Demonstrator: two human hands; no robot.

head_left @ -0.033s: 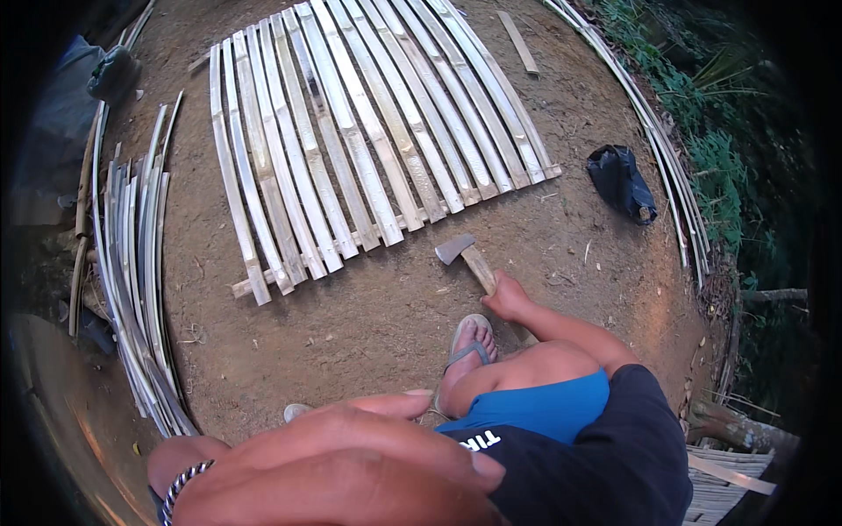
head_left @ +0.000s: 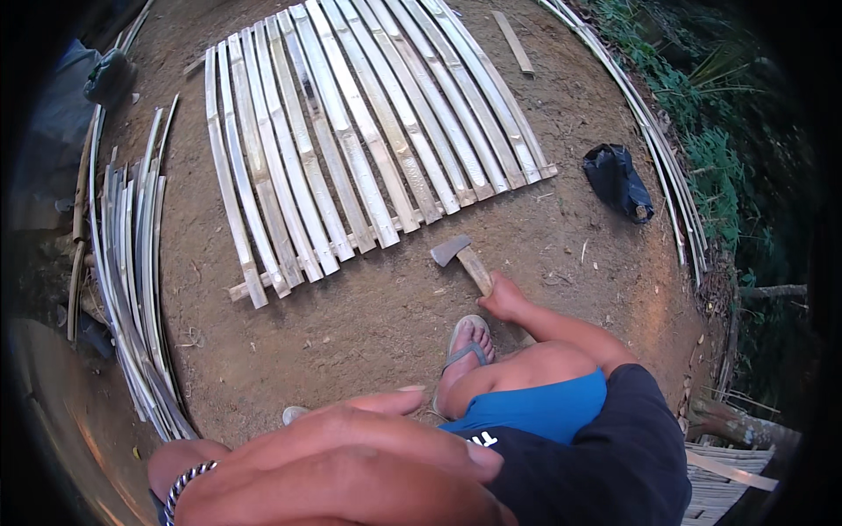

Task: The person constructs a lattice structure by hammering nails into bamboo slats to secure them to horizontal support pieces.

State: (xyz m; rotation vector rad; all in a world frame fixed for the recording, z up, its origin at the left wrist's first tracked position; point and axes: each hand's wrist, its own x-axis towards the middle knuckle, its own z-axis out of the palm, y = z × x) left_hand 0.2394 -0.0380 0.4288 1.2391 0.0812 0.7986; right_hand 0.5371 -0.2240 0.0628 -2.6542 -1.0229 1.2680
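Note:
My right hand (head_left: 503,296) is closed round the wooden handle of an axe (head_left: 474,270). Its grey head hangs just above or on the dirt, beyond my sandalled foot (head_left: 467,346). Close to the camera, my left hand (head_left: 351,456) reaches across the lower part of the picture with its fingers stretched out and nothing seen in them. A chain bracelet (head_left: 182,489) circles that wrist. Ahead on the ground lies a panel of split bamboo slats (head_left: 360,131), set side by side with gaps over a crosspiece. The axe head is apart from the panel's near edge.
Loose bamboo strips (head_left: 132,263) are piled at the left. Long thin strips (head_left: 653,131) line the right edge beside green plants. A black plastic bag (head_left: 619,182) sits right of the panel, and a short flat slat (head_left: 513,42) lies farther off. A log (head_left: 745,430) is at the lower right.
The whole scene sits very slightly farther left in the picture. Both hands and the axe keep nearly the same pose.

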